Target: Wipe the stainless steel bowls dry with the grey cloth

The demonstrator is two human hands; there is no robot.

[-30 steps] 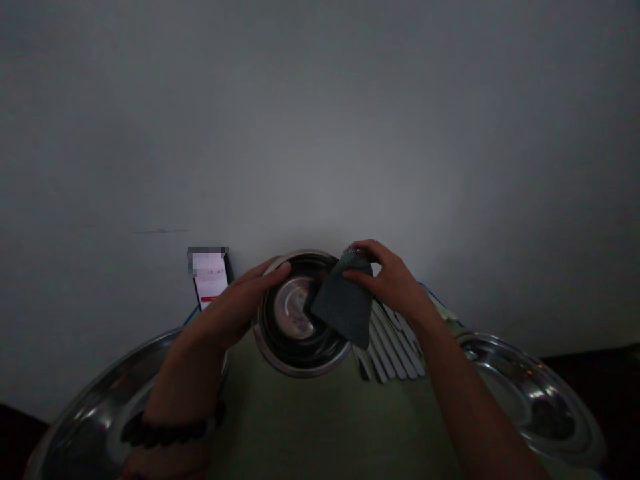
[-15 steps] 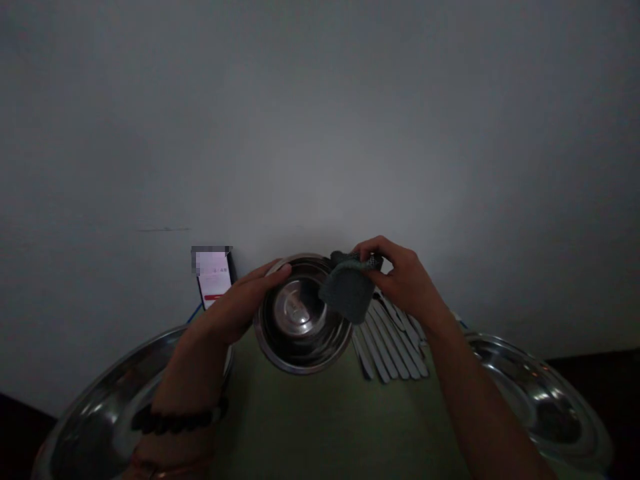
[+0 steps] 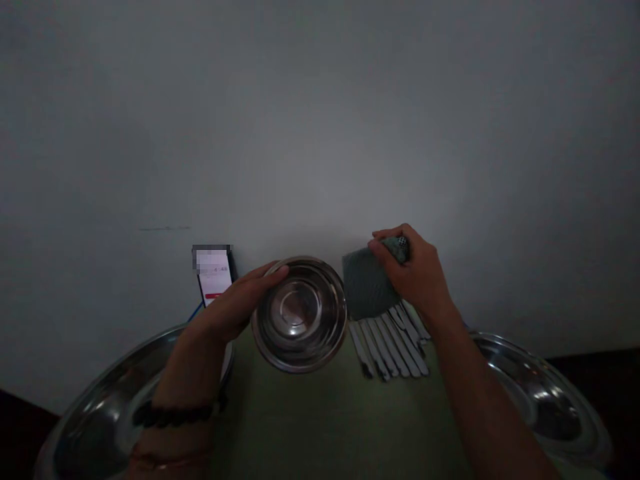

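Observation:
My left hand (image 3: 235,305) grips the left rim of a small steel bowl (image 3: 299,313) that stands on the green table, thumb on the far edge. My right hand (image 3: 415,273) is closed on a dark grey cloth (image 3: 366,285), held just right of the bowl and clear of it. The cloth hangs over the far ends of a row of several white flat utensils (image 3: 390,340) lying on the table. A dark bead bracelet sits on my left wrist.
A large steel basin (image 3: 95,420) stands at the near left and another large steel basin (image 3: 540,393) at the near right. A phone (image 3: 214,273) with a lit screen leans against the pale wall behind the bowl. The scene is dim.
My right hand has lifted the cloth out of the bowl and carried it to the right, over the utensils. The left hand and the bowl have stayed put.

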